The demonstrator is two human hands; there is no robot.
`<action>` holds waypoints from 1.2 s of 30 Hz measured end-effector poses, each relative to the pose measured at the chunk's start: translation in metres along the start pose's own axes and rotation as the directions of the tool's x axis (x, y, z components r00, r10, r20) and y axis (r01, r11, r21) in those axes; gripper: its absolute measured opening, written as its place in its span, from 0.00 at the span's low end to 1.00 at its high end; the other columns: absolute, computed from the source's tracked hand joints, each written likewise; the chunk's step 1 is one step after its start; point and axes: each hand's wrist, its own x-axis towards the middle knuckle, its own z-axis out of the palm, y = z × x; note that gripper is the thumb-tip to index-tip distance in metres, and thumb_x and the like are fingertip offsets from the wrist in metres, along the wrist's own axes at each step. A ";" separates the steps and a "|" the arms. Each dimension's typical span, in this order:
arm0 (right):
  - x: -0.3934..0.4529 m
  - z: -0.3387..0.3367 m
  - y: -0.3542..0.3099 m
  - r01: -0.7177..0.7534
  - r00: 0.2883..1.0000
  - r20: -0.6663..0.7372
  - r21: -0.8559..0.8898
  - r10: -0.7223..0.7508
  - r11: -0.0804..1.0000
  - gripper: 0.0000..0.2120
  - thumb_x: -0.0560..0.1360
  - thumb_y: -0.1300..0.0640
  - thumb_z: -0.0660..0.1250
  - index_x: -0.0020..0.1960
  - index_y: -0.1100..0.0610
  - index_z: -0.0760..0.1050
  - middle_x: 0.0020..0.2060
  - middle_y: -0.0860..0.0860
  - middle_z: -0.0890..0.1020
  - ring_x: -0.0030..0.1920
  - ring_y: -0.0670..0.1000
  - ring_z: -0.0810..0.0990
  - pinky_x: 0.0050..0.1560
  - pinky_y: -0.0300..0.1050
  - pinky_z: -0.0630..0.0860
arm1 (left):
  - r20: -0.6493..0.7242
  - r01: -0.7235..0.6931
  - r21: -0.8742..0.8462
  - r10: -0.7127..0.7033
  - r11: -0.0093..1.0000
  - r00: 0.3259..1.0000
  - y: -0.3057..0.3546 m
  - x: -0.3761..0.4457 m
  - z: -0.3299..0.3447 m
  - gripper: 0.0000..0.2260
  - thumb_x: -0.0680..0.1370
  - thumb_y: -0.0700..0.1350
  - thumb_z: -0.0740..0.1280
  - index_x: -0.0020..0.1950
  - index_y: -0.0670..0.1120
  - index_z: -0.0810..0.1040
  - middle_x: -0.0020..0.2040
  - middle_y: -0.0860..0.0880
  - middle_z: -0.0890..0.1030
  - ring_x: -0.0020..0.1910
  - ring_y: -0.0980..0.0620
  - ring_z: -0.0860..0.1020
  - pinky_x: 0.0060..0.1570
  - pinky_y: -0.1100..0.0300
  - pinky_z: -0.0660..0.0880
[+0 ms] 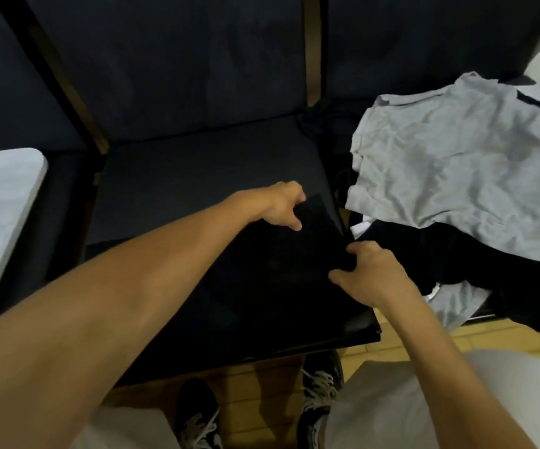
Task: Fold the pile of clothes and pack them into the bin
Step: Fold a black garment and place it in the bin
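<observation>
A black garment (262, 280) lies spread on the dark seat cushion (197, 176) in front of me. My left hand (281, 205) pinches its far right corner. My right hand (369, 270) grips the garment's right edge a little nearer to me. To the right, a pile of clothes covers the neighbouring seat: a crumpled grey T-shirt (456, 163) on top, black clothes (476, 267) with white trim under it. At the left edge stands a white bin (0, 215), only partly in view; its inside is hidden.
The dark sofa backrest (171, 59) rises behind the seat. Below the seat's front edge are the yellowish tiled floor (489, 338) and my two dark sneakers (320, 384) with white laces.
</observation>
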 end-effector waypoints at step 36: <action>-0.007 0.088 -0.110 0.180 0.961 0.173 0.199 -0.215 0.963 0.20 0.70 0.53 0.77 0.60 0.50 0.77 0.50 0.48 0.82 0.46 0.48 0.82 0.41 0.43 0.79 | 0.036 -0.231 0.715 0.295 0.660 0.955 -0.094 -0.126 -0.013 0.17 0.71 0.56 0.74 0.57 0.52 0.78 0.53 0.54 0.75 0.60 0.51 0.69 0.71 0.47 0.56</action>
